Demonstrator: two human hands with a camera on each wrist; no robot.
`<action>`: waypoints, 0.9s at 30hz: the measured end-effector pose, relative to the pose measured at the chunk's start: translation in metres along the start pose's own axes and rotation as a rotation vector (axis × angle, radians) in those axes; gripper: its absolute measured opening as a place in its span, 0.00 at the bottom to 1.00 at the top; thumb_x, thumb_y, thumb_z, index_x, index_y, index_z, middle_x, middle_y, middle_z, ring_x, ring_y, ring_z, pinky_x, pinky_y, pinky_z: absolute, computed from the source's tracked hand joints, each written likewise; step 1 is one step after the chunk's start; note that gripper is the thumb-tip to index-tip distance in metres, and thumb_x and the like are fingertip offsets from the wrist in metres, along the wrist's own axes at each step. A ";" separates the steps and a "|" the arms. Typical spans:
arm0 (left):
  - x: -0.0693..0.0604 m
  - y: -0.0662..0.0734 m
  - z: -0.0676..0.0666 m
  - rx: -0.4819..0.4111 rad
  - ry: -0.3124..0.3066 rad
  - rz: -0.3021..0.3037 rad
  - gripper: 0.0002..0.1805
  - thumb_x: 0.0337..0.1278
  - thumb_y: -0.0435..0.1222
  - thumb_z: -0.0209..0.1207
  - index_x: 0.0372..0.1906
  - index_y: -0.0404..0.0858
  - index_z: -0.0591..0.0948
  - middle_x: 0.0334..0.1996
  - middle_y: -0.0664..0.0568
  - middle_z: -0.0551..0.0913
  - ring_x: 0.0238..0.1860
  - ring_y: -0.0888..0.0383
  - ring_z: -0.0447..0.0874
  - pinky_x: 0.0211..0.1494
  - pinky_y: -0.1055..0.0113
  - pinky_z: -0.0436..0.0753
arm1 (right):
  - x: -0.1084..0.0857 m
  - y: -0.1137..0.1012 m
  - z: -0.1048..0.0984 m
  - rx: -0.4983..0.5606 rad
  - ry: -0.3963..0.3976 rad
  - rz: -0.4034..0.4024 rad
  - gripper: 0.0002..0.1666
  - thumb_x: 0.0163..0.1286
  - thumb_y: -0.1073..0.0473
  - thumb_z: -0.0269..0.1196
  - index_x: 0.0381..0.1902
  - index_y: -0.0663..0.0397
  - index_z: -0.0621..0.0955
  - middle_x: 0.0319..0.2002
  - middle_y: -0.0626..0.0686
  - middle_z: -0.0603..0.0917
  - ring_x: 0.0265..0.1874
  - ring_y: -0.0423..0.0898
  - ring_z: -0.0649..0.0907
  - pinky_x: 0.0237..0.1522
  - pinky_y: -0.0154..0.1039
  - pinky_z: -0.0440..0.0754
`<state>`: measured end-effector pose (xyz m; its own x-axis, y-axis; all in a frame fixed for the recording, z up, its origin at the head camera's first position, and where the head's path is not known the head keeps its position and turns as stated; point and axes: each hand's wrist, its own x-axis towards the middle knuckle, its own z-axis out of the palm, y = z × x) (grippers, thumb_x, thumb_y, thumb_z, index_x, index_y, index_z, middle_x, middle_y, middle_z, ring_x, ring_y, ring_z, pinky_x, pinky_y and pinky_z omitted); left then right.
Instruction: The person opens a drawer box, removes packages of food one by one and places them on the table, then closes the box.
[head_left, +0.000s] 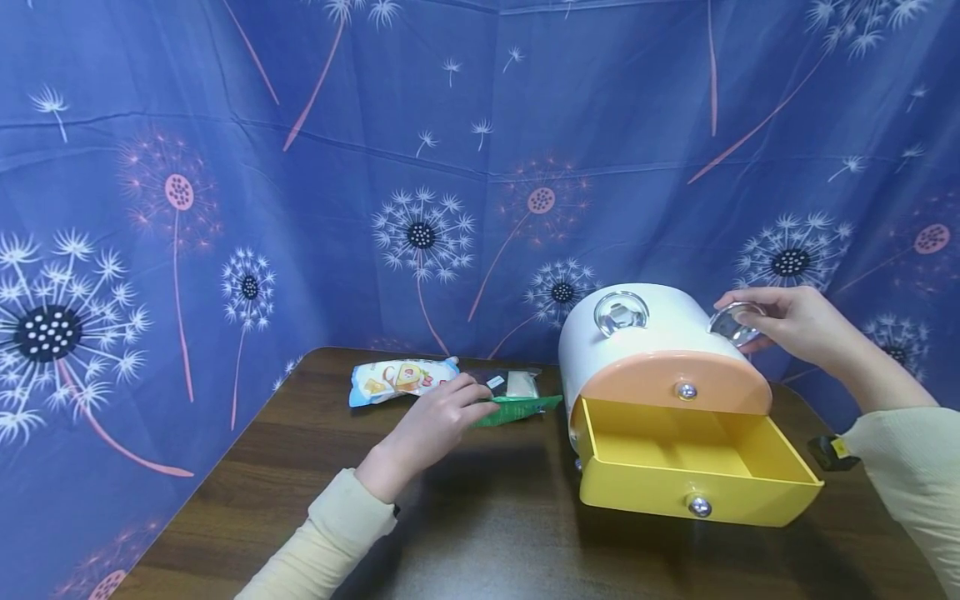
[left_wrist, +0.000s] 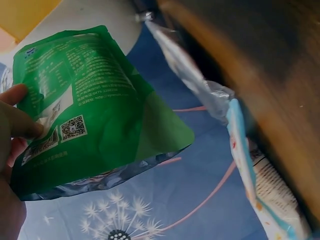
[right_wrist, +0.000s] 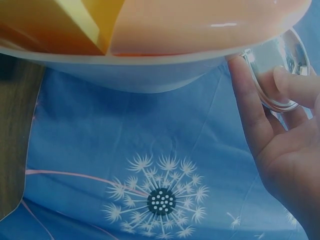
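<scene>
1. Curtain (head_left: 480, 125), blue, dandelion print; behind the box.
2. Table (head_left: 465, 508), dark wood; beneath the box.
3. Box (head_left: 678, 321), white, rounded top, two drawers in front.
4. Yellow drawer (head_left: 645, 487), lower, pulled out from the box; its inner walls and floor are visible.
5. Orange drawer (head_left: 637, 379), upper, pushed into the box; interior hidden.
6. Left hand (head_left: 438, 421), left of the box; thumb and fingers pinch the green pouch.
7. Right hand (head_left: 813, 325), at the box's upper right; thumb and fingers pinch a silver disc.
8. White-and-blue packet (head_left: 401, 379), food pictures; well left of the box, contents hidden.
9. Green pouch (left_wrist: 100, 115), printed text and square code; just left of the box, raised at one end or fully, cannot tell; contents hidden.
10. Dark packet (head_left: 521, 383), pale patch; left of the box, near it; contents unclear.
11. Held silver disc (head_left: 733, 327), at the box's upper right edge.
12. Second silver disc (head_left: 621, 312), on the box's upper left.
13. Knobs, silver: upper knob (head_left: 686, 391), lower knob (head_left: 700, 506); one per drawer front.
</scene>
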<state>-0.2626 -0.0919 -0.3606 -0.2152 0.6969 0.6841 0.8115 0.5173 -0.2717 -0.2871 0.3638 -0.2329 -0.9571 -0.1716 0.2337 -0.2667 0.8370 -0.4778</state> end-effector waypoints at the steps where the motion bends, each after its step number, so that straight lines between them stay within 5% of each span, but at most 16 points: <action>1: -0.001 0.000 0.002 -0.001 -0.008 0.004 0.19 0.41 0.21 0.67 0.42 0.41 0.86 0.39 0.53 0.83 0.42 0.57 0.77 0.46 0.70 0.79 | 0.000 0.000 0.000 0.001 0.000 0.000 0.24 0.72 0.52 0.54 0.61 0.57 0.73 0.63 0.70 0.68 0.28 0.45 0.86 0.43 0.57 0.79; 15: -0.011 0.002 0.026 0.017 -0.097 0.050 0.15 0.47 0.29 0.67 0.44 0.43 0.85 0.40 0.54 0.83 0.43 0.60 0.76 0.47 0.71 0.78 | 0.000 0.001 0.000 0.007 0.003 0.003 0.24 0.72 0.52 0.54 0.60 0.57 0.74 0.63 0.70 0.68 0.28 0.44 0.86 0.40 0.51 0.82; 27: -0.012 0.002 0.036 0.022 -0.150 0.065 0.16 0.48 0.30 0.67 0.44 0.46 0.85 0.39 0.58 0.83 0.44 0.61 0.76 0.48 0.72 0.78 | 0.000 0.000 0.001 0.009 -0.003 0.017 0.24 0.71 0.52 0.54 0.61 0.57 0.73 0.64 0.70 0.66 0.29 0.46 0.87 0.43 0.55 0.80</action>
<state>-0.2783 -0.0810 -0.3936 -0.2427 0.7949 0.5561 0.8149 0.4781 -0.3277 -0.2877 0.3631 -0.2341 -0.9618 -0.1587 0.2229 -0.2511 0.8353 -0.4890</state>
